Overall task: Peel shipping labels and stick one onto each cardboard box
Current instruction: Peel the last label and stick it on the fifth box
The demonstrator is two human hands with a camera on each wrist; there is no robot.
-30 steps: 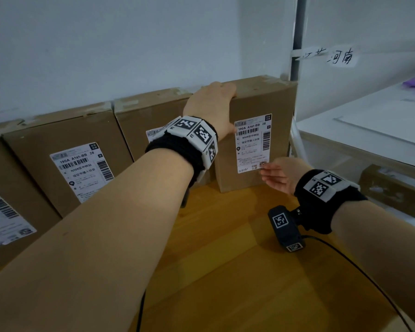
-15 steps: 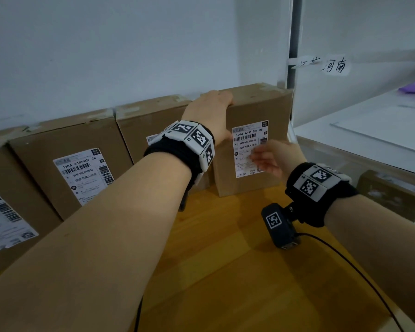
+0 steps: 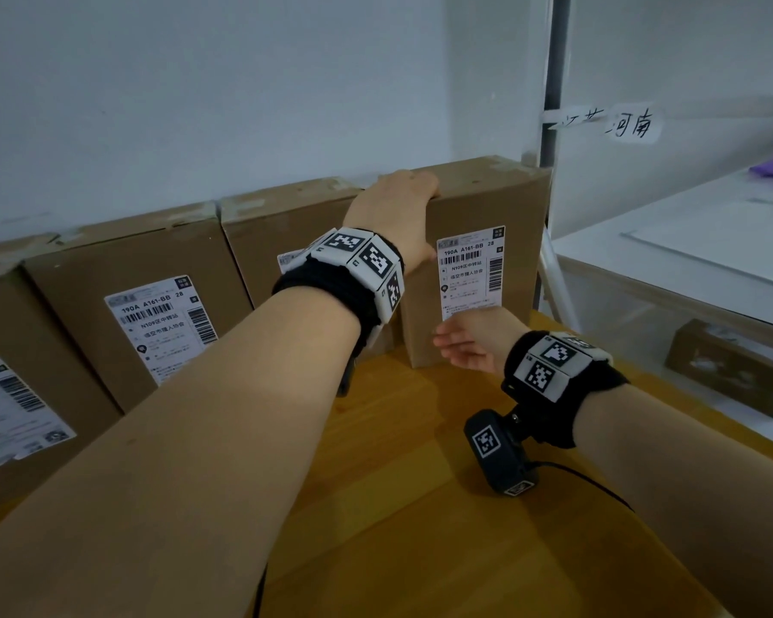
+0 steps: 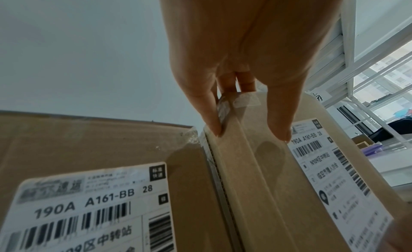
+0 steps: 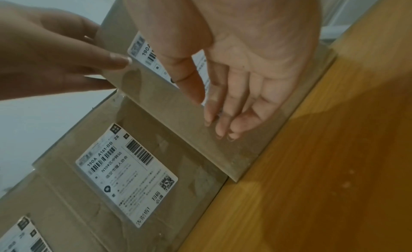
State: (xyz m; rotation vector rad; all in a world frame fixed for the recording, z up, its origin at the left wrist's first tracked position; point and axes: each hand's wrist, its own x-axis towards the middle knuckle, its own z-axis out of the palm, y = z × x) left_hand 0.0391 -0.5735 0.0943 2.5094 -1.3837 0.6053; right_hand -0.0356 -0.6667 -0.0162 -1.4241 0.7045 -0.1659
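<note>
While my left hand is gripping the stiff box by its top corner at frame centre, my open right hand is hovering below its thin label, flat on the front.

Orange-brown wooden worktop carries a row of labelled cardboard boxes standing side by side against the back wall
</note>
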